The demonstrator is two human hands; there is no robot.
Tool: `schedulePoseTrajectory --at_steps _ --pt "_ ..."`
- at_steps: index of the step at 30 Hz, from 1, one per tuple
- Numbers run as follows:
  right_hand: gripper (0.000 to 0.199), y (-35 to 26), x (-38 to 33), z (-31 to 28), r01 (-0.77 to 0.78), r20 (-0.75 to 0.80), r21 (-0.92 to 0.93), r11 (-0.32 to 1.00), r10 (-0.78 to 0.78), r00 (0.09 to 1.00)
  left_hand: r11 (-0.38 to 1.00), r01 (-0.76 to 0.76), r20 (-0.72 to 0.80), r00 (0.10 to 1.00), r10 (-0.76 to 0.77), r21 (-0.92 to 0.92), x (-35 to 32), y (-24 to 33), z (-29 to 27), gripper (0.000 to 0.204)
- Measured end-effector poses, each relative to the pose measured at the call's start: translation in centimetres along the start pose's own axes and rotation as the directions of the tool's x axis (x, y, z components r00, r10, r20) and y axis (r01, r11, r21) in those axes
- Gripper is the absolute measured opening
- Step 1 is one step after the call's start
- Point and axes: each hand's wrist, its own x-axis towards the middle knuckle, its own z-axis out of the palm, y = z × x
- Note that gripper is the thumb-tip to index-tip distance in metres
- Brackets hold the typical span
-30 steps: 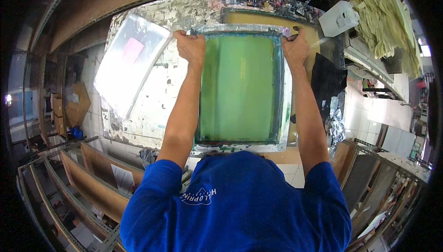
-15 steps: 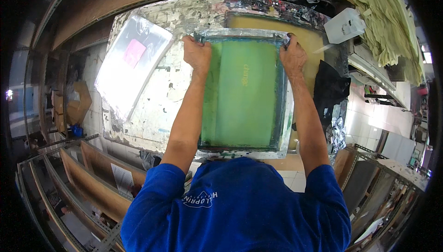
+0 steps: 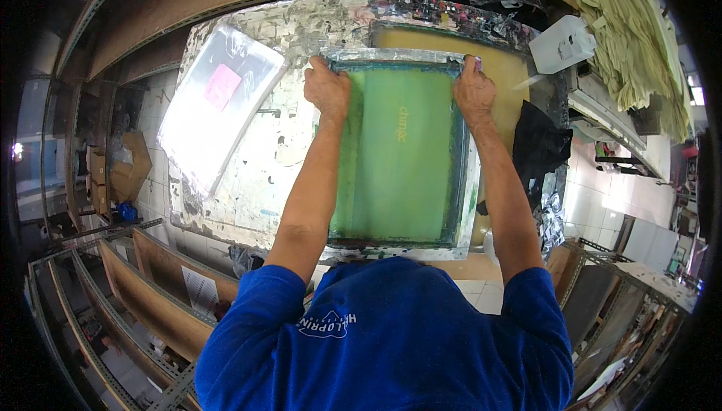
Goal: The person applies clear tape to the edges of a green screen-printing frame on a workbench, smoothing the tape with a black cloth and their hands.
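Note:
A screen printing frame (image 3: pixel 398 155) with green mesh and a metal rim lies in front of me on the stained worktable (image 3: pixel 289 129). My left hand (image 3: pixel 328 91) is closed on its far left corner. At the far right corner my right hand (image 3: pixel 474 95) grips the rim, fingers curled over the edge. Small yellowish lettering runs down the middle of the mesh. Whatever lies under the frame is hidden. To the left rests a stack of clear plastic sheets or bags (image 3: pixel 218 114) with a pink paper (image 3: pixel 223 86) on it.
A yellowish screen (image 3: pixel 511 80) lies partly under the frame's right side. Beyond it stands a white plastic container (image 3: pixel 562 44). Black cloth or plastic (image 3: pixel 540 136) hangs at the table's right edge. Wooden racks (image 3: pixel 150 279) stand at the near left; greenish strips (image 3: pixel 628 35) hang at the far right.
The mesh looks more evenly green, and the lettering sits slightly lower in the picture. My right hand's fingers have shifted a little on the rim. Both hands keep hold of the frame.

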Motion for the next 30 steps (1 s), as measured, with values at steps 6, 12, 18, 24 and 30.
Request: schedulePoseTrajectory --at_steps 6,12,18,24,30 --pt "0.023 -0.5 0.2 -0.3 0.031 0.026 -0.067 0.997 -0.029 0.999 0.998 -0.021 0.076 0.997 0.017 0.052 0.0 0.2 -0.1 0.046" --pt "0.029 -0.6 0.4 -0.3 0.03 0.081 -0.083 0.996 -0.023 0.996 0.996 -0.008 0.117 0.993 -0.003 0.088 0.4 0.6 -0.4 0.042" --pt "0.054 -0.2 -0.1 -0.2 -0.061 0.157 -0.019 0.998 0.063 0.986 0.998 0.043 0.115 0.992 -0.049 0.054 1.2 0.7 -0.7 0.04" --pt "0.063 -0.6 0.2 -1.8 -0.227 0.193 0.017 0.974 0.219 0.956 0.995 0.071 0.157 0.984 -0.081 0.063 2.7 0.1 -1.2 0.041" --pt "0.068 0.4 0.4 -1.6 -0.397 0.207 0.096 0.913 0.371 0.905 0.999 0.038 0.203 0.978 -0.044 0.033 2.7 -0.4 -0.9 0.04"
